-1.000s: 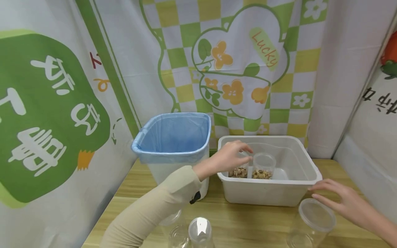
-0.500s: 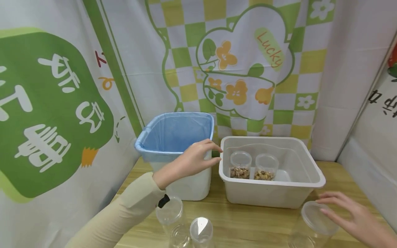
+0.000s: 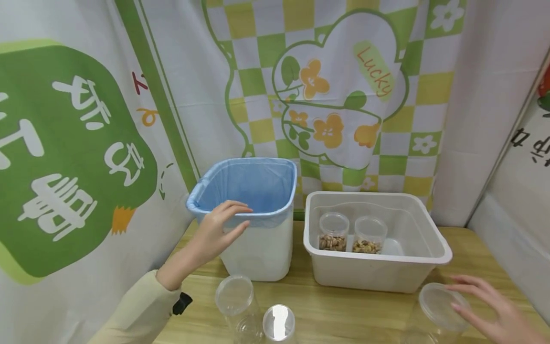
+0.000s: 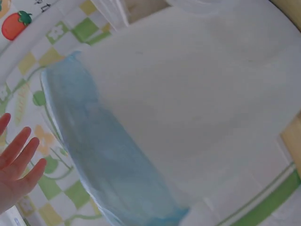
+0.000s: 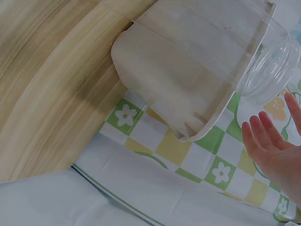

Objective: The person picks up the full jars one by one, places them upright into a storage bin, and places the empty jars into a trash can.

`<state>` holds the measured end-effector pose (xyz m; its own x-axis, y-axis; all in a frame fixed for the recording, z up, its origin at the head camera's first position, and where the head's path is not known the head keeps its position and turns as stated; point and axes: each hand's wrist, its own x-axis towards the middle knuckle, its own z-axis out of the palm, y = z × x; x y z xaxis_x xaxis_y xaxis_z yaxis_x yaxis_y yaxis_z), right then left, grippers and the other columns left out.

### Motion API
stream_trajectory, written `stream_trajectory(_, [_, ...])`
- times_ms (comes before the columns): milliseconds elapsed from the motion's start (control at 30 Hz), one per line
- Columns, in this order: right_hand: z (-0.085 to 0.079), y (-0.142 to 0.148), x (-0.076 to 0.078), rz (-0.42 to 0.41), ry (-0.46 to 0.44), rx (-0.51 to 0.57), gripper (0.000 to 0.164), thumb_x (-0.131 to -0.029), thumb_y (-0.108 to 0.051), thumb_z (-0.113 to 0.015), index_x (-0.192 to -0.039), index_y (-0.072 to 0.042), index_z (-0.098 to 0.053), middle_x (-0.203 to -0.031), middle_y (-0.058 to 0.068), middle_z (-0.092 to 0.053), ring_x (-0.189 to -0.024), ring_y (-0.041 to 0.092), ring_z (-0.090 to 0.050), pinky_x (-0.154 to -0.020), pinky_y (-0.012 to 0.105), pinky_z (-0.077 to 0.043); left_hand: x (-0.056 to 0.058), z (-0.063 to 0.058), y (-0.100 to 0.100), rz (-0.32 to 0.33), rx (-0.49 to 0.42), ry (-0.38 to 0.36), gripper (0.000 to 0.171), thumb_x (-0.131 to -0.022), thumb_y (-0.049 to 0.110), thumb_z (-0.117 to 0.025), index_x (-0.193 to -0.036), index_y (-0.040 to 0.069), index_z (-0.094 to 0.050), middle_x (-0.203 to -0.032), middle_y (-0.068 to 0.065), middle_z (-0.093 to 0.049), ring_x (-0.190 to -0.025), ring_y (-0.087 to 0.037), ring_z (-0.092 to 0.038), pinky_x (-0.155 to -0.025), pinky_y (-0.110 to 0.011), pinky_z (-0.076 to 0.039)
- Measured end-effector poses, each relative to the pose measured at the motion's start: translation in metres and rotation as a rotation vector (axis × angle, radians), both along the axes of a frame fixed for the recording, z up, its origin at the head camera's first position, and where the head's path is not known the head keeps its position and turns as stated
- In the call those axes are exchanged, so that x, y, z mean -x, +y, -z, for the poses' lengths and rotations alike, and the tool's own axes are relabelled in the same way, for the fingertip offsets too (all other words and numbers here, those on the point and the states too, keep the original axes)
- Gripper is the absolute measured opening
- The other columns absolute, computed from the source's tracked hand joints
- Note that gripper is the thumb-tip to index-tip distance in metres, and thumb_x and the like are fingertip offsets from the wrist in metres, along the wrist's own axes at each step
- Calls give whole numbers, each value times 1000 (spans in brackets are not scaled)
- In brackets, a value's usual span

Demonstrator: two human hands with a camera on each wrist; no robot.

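My left hand hovers in front of the blue-lined bin, fingers spread and holding nothing. In the left wrist view, the same hand shows beside the blue liner. At the right, my right hand is beside a clear lidded jar, its fingers loosely bent. That jar's lid appears close to the fingers in the right wrist view; contact cannot be told. Two clear jars hold nuts, one left of the other, inside the off-white tub.
Two more clear jars, one taller-looking and one with a shiny lid, stand at the front of the wooden table. A printed curtain hangs behind the bin and tub.
My left hand has drawn back leftward, from over the nut jars in the tub to in front of the bin. My right hand has shifted slightly down and right, staying by the jar.
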<state>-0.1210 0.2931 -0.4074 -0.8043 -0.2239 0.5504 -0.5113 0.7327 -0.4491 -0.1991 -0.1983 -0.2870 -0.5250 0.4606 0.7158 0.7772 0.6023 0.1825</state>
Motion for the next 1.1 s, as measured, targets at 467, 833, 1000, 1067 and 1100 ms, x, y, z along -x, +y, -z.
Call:
stream_trajectory(467, [25, 2, -5, -44, -67, 93, 55, -68, 2, -70, -119, -10, -53, -129, -20, -30, -117, -11, -21, -106, 34, 0, 14, 32, -52, -145, -145, 52, 33, -72, -8, -63, -105, -6, -58, -113, -23, -52, -115, -38, -40, -95, -53, -30])
stream_trajectory(833, [37, -5, -6, 95, -118, 51, 52, -68, -12, -75, -116, -20, -57, -121, -29, -27, -103, -20, -20, -66, 62, -34, 27, 51, -62, -203, -201, 20, 24, -77, -7, -57, -101, -6, -59, -106, -24, -55, -113, -45, -39, -101, -58, -14])
stream_trajectory(1000, [41, -4, -6, 155, -164, 59, 50, -68, -19, -76, -114, -22, -58, -119, -25, -29, -101, -20, -19, -63, 61, -36, 31, 57, -64, -206, -235, 47, 18, -77, -9, -56, -94, -6, -60, -94, -19, -58, -107, -44, -43, -99, -60, -15])
stream_trajectory(1067, [40, -4, -7, 171, -173, 60, 50, -67, -21, -76, -114, -22, -58, -119, -26, -28, -98, -20, -19, -61, 61, -38, 32, 59, -64, -207, -246, 47, 16, -77, -10, -56, -93, -6, -59, -93, -19, -57, -106, -43, -44, -100, -60, -14])
stream_trajectory(1100, [40, -5, -7, 172, -159, 64, 52, -65, -21, -78, -113, -22, -59, -118, -25, -30, -97, -19, -20, -65, 54, -42, 33, 60, -64, -206, -250, 46, 16, -77, -10, -56, -92, -6, -59, -93, -20, -57, -106, -43, -44, -100, -60, -13])
